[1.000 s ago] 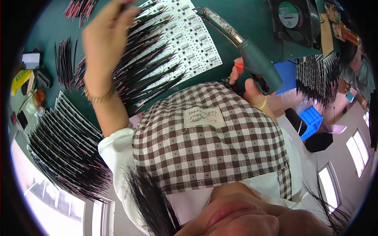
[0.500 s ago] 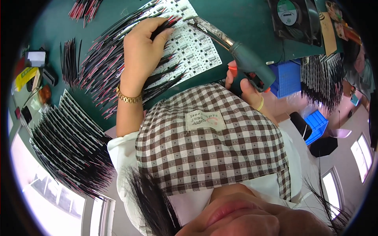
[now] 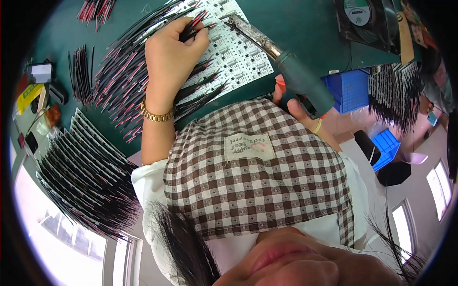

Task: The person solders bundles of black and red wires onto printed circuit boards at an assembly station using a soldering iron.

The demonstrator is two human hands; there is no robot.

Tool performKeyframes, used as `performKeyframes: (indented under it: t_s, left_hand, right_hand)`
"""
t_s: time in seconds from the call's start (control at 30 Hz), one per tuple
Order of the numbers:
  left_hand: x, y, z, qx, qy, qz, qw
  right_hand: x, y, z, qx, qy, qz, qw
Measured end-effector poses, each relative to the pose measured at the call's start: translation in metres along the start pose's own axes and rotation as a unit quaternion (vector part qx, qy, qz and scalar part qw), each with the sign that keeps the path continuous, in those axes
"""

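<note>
And here the left hand (image 3: 171, 57) is curling tightly, thumb and forefinger pinching a small bunch of black and red wires (image 3: 199, 20), their ends poking out beyond the fingertips. Right under and beside that hand, the white sheet of circuit boards (image 3: 238, 62) is lying on the green table (image 3: 305, 24), with a thick spread of wires (image 3: 121, 83) fanning out to the left of the hand. Over on the other side, the right hand (image 3: 301, 113) is wrapping around the handle of a dark green soldering gun (image 3: 307, 83), partly hidden behind it, with a finger resting by the orange trigger (image 3: 280, 84). The gun's metal nose (image 3: 250, 34) is angling up and left from the right hand, its tip hovering over the sheet just to the right of the pinched wires; whether it is touching anything, we cannot tell. A gold watch (image 3: 159, 114) is circling the wrist below the left hand, while farther out to its left a small wire bundle (image 3: 81, 76) is lying on the table. Beyond the right hand, a blue bin (image 3: 353, 90) is sitting nearby and a black fan (image 3: 369, 28) is standing farther up.
</note>
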State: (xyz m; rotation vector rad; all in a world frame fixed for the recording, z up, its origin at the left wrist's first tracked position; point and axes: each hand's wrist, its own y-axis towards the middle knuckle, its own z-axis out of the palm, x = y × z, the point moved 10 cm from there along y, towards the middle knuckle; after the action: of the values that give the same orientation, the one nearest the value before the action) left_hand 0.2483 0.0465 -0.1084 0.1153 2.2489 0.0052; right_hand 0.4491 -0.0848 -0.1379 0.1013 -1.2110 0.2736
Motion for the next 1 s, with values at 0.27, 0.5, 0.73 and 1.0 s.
performKeyframes:
  t_s: [0.27, 0.5, 0.73, 1.0]
  left_hand:
    - [0.011, -0.008, -0.011, 0.017, 0.082, 0.017, 0.996]
    - [0.011, -0.006, 0.000, 0.015, 0.071, 0.032, 0.997]
    - [0.005, 0.000, 0.000, 0.038, 0.070, 0.022, 0.997]
    - [0.016, 0.000, 0.009, 0.107, 0.067, -0.014, 0.992]
  right_hand:
    - [-0.056, -0.018, -0.005, -0.102, -0.003, 0.167, 0.981]
    - [-0.049, -0.010, -0.014, -0.026, -0.166, 0.056, 0.984]
    - [-0.026, -0.011, -0.015, -0.085, -0.180, 0.079, 0.977]
    - [-0.025, -0.011, -0.003, -0.030, 0.003, 0.060, 0.998]
